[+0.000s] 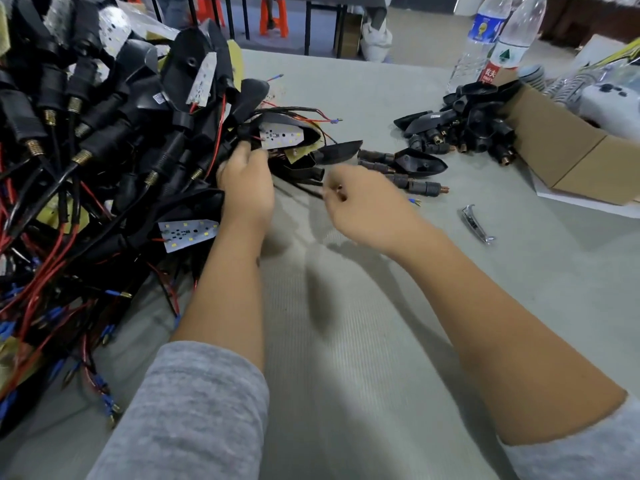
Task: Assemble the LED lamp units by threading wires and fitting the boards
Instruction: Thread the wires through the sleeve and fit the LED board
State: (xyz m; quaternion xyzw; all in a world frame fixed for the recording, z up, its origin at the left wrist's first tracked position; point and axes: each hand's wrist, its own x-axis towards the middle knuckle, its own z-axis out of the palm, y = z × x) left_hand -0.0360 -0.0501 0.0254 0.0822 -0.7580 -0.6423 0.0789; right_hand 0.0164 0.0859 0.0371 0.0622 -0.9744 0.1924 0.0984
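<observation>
the left hand (246,188) has its fingertips buried in the lamp unit pile (104,140), grasp unclear, while the blurred right hand (360,202) curls, seemingly on a wire, beside a half-cropped cardboard box (568,161) spilling black housings (464,126).

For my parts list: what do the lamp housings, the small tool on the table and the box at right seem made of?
Lamp housings: likely matte black moulded plastic, dull sheen. Small tool: probably polished metal, with mirror-like glints. Box: brown cardboard, with flat folded flaps.
</observation>
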